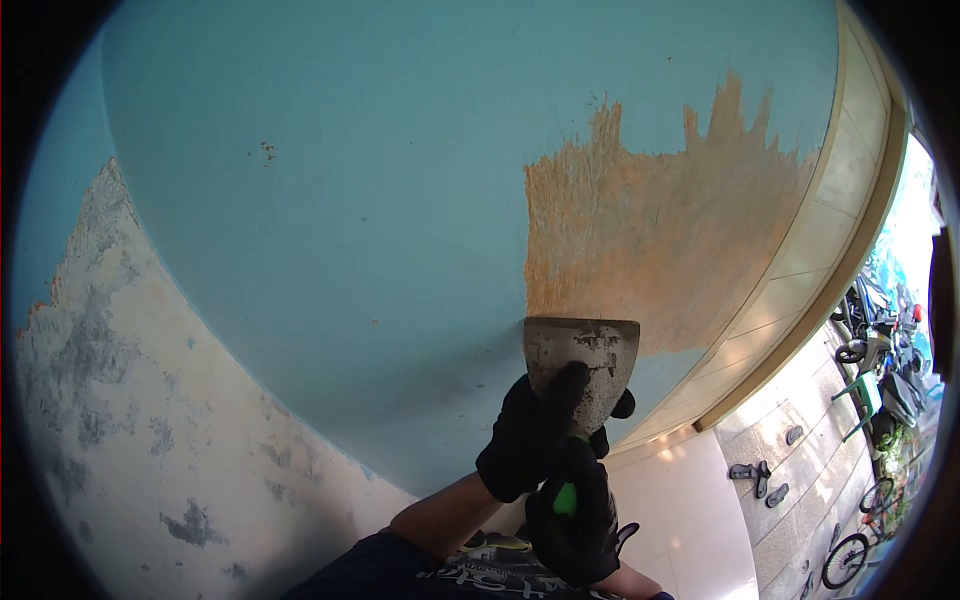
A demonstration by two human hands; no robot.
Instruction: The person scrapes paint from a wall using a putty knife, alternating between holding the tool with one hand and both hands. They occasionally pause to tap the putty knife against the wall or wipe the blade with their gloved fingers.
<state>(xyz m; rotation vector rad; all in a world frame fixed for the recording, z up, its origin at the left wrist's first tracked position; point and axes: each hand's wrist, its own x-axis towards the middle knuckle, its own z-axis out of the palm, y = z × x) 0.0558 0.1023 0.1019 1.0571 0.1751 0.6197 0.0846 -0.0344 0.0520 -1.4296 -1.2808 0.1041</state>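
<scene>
A wide paint scraper (600, 345) with a worn, stained metal blade and a green handle (566, 499) points up against the wall. Its straight edge lies at the lower border of a scraped patch (650, 240), where brownish-orange surface shows through the blue paint. My left hand (530, 435), in a black glove, is closed around the scraper's neck, its thumb lying along the blade. Lower down, my black-gloved right hand (578, 525) wraps the green handle. Most of the handle is hidden by the fingers.
Blue painted wall (330, 200) fills the middle. At left, an adjoining wall (130, 400) has whitish, grey-blotched plaster. A beige tiled edge (800, 270) borders the right. Beyond it are sandals (750, 472), a green stool (862, 400), motorbikes (885, 350) and a bicycle (848, 560).
</scene>
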